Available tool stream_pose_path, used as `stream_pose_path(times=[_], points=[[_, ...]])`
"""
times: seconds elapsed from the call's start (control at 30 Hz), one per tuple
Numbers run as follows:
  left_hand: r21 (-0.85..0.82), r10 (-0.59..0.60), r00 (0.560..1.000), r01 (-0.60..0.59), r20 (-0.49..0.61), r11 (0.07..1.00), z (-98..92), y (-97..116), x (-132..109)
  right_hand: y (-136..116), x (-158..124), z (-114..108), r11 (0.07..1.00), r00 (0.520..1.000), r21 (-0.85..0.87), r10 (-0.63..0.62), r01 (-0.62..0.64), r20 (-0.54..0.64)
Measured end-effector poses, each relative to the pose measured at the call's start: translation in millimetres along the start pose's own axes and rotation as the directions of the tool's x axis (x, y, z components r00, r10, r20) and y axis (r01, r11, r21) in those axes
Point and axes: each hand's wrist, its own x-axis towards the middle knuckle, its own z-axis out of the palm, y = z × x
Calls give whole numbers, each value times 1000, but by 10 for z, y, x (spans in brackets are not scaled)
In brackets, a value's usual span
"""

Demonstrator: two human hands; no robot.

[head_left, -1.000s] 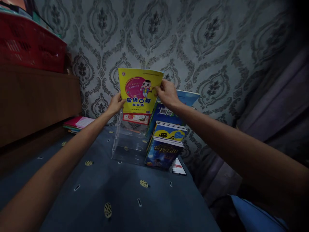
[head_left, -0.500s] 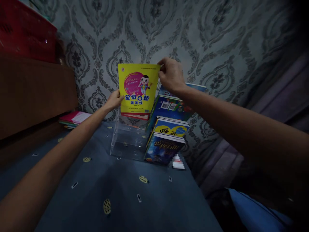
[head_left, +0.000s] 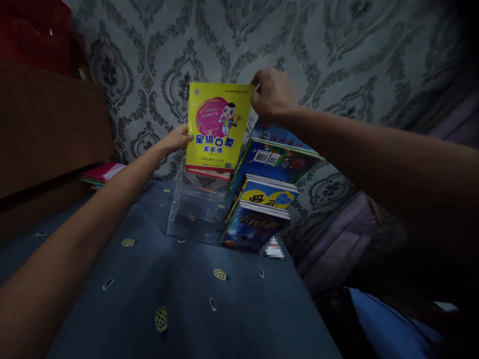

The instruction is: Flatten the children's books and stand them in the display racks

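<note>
Workbook (head_left: 218, 125) held upright: left grip (head_left: 177, 139) at edge, right grip (head_left: 273, 93) at corner

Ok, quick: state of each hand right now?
Left hand: holding the yellow book by its left edge.
Right hand: closed on its upper right corner.

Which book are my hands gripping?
The yellow rectangular paper book with the magenta circle, between your left hand and right hand; the blue-covered books stand to its right.

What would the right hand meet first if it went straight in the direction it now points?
Most likely the yellow book: the right hand grips its upper right corner and points across it. The wall is behind; how far is unclear.
</note>
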Motion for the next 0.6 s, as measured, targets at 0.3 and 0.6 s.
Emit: stream_pose_path(times=[0.3,0.6], points=[[46,-65,998,64,14,997,-28,24,86,-224,25,-180,971,964,-59,237,-231,119],[101,-37,997,44,-66,994,16,-71,141,-179,7,-114,951,946,-75,308,-301,100]])
